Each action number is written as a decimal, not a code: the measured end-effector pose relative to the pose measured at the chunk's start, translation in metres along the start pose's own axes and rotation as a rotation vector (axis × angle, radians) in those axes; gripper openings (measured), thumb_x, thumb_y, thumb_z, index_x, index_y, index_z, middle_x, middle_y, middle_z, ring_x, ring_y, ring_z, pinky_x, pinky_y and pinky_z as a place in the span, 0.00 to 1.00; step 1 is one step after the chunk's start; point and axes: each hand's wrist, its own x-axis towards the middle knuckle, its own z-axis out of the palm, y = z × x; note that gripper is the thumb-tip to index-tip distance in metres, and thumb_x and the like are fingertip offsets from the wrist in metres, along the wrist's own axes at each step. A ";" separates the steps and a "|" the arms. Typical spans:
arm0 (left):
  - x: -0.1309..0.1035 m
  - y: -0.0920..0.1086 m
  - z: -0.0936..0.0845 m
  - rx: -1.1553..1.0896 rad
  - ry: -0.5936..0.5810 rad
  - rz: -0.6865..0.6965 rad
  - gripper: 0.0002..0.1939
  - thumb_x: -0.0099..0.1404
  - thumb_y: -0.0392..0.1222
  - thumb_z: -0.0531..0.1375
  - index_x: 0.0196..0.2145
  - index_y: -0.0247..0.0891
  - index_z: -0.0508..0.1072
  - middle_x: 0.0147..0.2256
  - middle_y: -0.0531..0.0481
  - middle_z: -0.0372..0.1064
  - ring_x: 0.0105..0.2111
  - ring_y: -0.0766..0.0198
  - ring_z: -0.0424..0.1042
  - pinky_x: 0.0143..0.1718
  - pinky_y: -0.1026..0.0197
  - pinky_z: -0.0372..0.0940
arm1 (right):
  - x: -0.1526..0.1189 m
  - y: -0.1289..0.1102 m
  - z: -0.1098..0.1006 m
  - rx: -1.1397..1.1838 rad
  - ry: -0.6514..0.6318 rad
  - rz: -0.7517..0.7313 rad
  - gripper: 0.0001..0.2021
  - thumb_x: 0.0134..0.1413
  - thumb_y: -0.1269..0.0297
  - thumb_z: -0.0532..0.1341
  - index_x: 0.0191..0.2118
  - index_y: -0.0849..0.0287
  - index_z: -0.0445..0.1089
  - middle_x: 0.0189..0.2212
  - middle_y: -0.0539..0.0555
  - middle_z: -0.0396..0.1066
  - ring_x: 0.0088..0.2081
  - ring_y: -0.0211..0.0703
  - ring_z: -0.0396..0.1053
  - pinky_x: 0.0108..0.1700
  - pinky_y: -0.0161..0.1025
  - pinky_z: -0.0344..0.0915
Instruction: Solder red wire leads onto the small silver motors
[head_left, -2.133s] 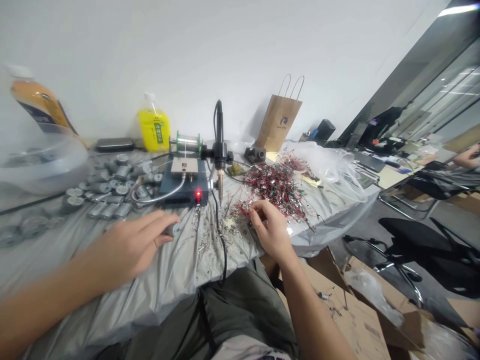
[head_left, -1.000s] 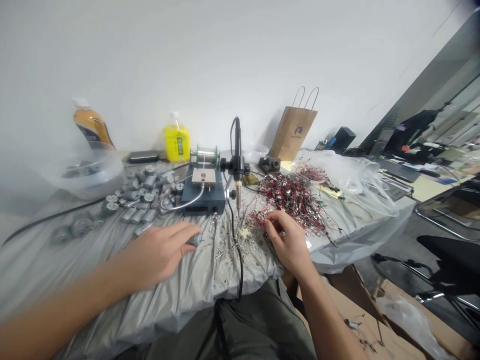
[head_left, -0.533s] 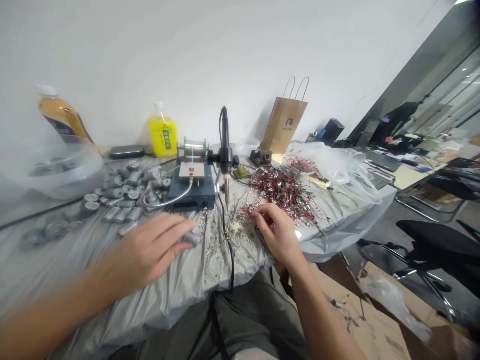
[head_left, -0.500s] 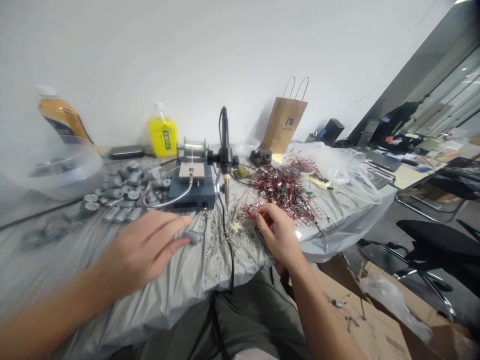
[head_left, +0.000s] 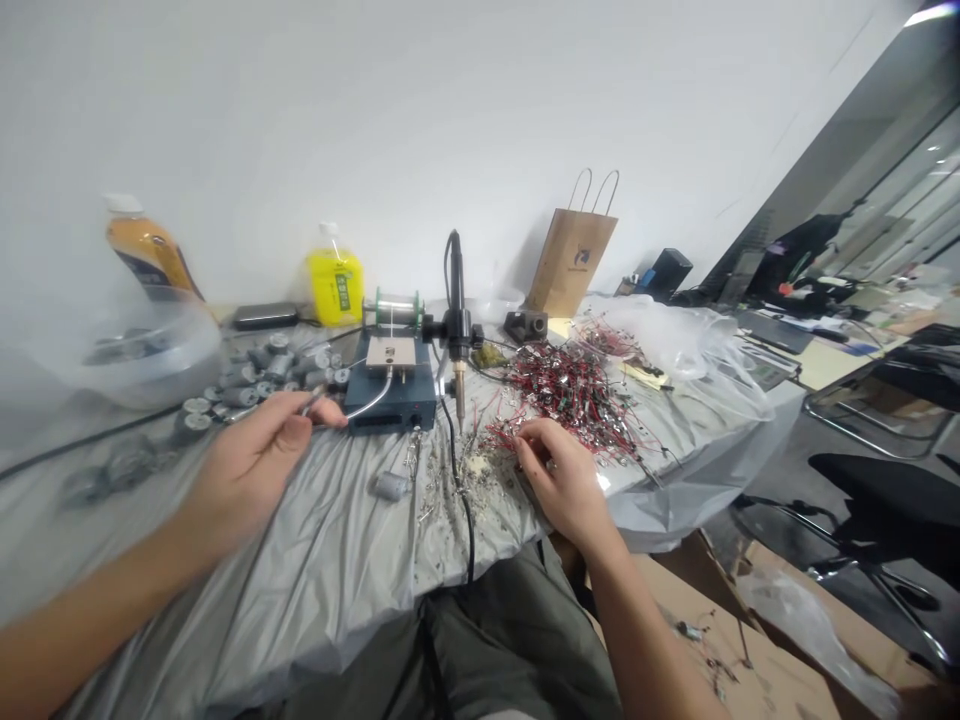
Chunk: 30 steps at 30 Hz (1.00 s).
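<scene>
Our left hand (head_left: pixel 255 455) is half curled at centre left, beside a silvery flexible tube (head_left: pixel 367 406); our right hand (head_left: pixel 566 475), thumb and forefinger close together, meets the tangled red wires (head_left: pixel 559 385) right of centre. Whether either grips anything, we cannot tell. We would do well to keep both clear of the upright black soldering iron (head_left: pixel 456 275). Counted: one iron, one loose grey metal cylinder (head_left: pixel 391 486) below centre, two plastic bottles, yellow (head_left: pixel 335 290) and orange (head_left: pixel 154 255), upper left.

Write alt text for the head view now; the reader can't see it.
Left hand by a silver tube, right hand at the edge of a red wire heap, with a lone grey cylinder on the sheet between them. An upright soldering iron and a paper bag stand behind; more cylinders lie to the left.
</scene>
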 end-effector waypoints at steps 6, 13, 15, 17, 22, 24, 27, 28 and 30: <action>0.002 0.001 -0.007 0.031 -0.211 0.058 0.28 0.85 0.62 0.44 0.38 0.40 0.71 0.35 0.51 0.71 0.37 0.58 0.72 0.39 0.60 0.64 | -0.001 0.000 -0.001 -0.003 -0.012 -0.001 0.07 0.75 0.64 0.59 0.40 0.54 0.69 0.37 0.52 0.74 0.36 0.43 0.71 0.40 0.39 0.64; 0.005 -0.007 0.004 0.075 -0.332 0.274 0.21 0.84 0.48 0.49 0.31 0.41 0.64 0.28 0.56 0.60 0.28 0.63 0.64 0.34 0.62 0.59 | -0.001 -0.001 0.000 -0.007 -0.010 -0.008 0.07 0.75 0.64 0.59 0.40 0.55 0.69 0.38 0.53 0.75 0.37 0.43 0.71 0.41 0.39 0.65; 0.006 -0.008 0.004 0.094 -0.337 0.337 0.20 0.83 0.44 0.49 0.30 0.41 0.64 0.28 0.56 0.61 0.29 0.63 0.65 0.34 0.63 0.60 | 0.000 -0.001 0.000 -0.006 -0.010 -0.012 0.07 0.75 0.64 0.59 0.40 0.55 0.70 0.38 0.53 0.75 0.37 0.42 0.71 0.41 0.39 0.65; 0.007 -0.008 0.005 0.120 -0.317 0.378 0.19 0.82 0.41 0.49 0.30 0.42 0.63 0.28 0.56 0.61 0.29 0.63 0.64 0.35 0.62 0.59 | 0.000 0.000 0.001 -0.005 -0.012 -0.016 0.07 0.75 0.64 0.59 0.41 0.55 0.70 0.38 0.53 0.75 0.36 0.42 0.71 0.41 0.38 0.65; 0.004 -0.003 0.009 0.201 -0.223 0.423 0.18 0.81 0.39 0.50 0.30 0.42 0.62 0.27 0.56 0.60 0.29 0.62 0.63 0.35 0.59 0.56 | -0.001 0.001 0.001 -0.008 -0.013 -0.019 0.06 0.74 0.66 0.60 0.41 0.55 0.70 0.38 0.53 0.75 0.36 0.42 0.70 0.41 0.39 0.65; 0.002 -0.004 0.011 0.233 -0.195 0.433 0.18 0.81 0.39 0.50 0.30 0.42 0.63 0.27 0.56 0.60 0.29 0.61 0.62 0.35 0.58 0.55 | -0.001 0.000 0.002 -0.009 -0.010 -0.020 0.06 0.74 0.66 0.60 0.40 0.55 0.70 0.38 0.53 0.75 0.36 0.42 0.70 0.41 0.39 0.65; 0.000 -0.007 0.013 0.276 -0.159 0.432 0.18 0.81 0.39 0.50 0.30 0.42 0.62 0.27 0.56 0.59 0.29 0.60 0.62 0.35 0.57 0.55 | -0.001 0.000 0.002 -0.010 -0.010 -0.025 0.06 0.74 0.66 0.60 0.40 0.55 0.70 0.37 0.53 0.75 0.36 0.42 0.70 0.41 0.39 0.65; -0.001 -0.008 0.013 0.289 -0.150 0.430 0.18 0.82 0.40 0.50 0.30 0.42 0.62 0.27 0.56 0.59 0.29 0.60 0.62 0.35 0.56 0.55 | -0.001 0.000 0.002 -0.011 -0.012 -0.027 0.06 0.74 0.66 0.60 0.40 0.55 0.70 0.37 0.53 0.75 0.36 0.42 0.70 0.41 0.39 0.65; 0.000 -0.008 0.014 0.313 -0.134 0.424 0.18 0.82 0.40 0.49 0.30 0.43 0.62 0.27 0.56 0.59 0.29 0.59 0.62 0.35 0.56 0.55 | -0.001 0.000 0.001 -0.013 -0.013 -0.029 0.06 0.74 0.66 0.60 0.41 0.55 0.70 0.37 0.53 0.75 0.36 0.42 0.70 0.41 0.39 0.65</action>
